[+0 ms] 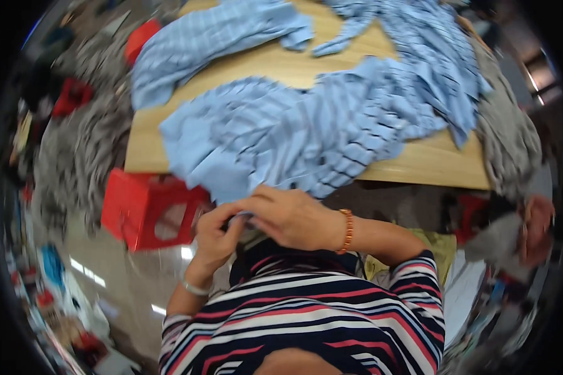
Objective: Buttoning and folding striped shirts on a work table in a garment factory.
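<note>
On the counter we see a heap of fabric pieces at the near edge, with a second piece behind it to the left. A plastic stool stands on the floor, left of our hands.

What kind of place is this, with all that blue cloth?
Probably a sewing or garment workshop. Cut pieces of light blue striped cloth are spread over a wooden table, more fabric is heaped on the floor, and both hands pinch a cloth edge.
</note>
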Demonstrator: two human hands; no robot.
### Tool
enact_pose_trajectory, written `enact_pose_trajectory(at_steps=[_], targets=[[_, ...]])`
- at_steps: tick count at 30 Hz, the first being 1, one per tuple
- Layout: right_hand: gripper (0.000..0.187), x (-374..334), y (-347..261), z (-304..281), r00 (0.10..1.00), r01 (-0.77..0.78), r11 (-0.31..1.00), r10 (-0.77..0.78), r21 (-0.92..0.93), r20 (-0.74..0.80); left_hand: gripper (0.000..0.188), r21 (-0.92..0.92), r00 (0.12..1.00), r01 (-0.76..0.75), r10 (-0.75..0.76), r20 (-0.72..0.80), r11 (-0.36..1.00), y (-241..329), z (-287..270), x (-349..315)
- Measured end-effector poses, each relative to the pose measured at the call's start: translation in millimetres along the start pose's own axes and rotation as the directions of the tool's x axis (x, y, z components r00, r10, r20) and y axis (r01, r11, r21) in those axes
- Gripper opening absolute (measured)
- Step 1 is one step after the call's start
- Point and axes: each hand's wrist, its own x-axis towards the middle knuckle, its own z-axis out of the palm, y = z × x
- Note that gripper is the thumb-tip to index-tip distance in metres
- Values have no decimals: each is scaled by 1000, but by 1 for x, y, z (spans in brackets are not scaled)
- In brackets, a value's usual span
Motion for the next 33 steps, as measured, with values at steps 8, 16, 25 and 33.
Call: enact_pose_trajectory(at_steps=[8,16,25,33], targets=[[22,-13,0,2,995,93,995,-91,-44,32,19,41,995,8,-12,102,999,-3,11,-15],[25,-14,-3,2,987,-27,997,38,-71,158,17,253,985,-164,142,101,954,-12,12,-8],[13,-18,18,15,984,178,983,-177,-35,23,16,295,995,-56,29,96,954,-28,11,-4],[10,-28,9,16,996,92,992,-90,83,-23,49,-805,862,501,-266,432,319,-64,24,-12]])
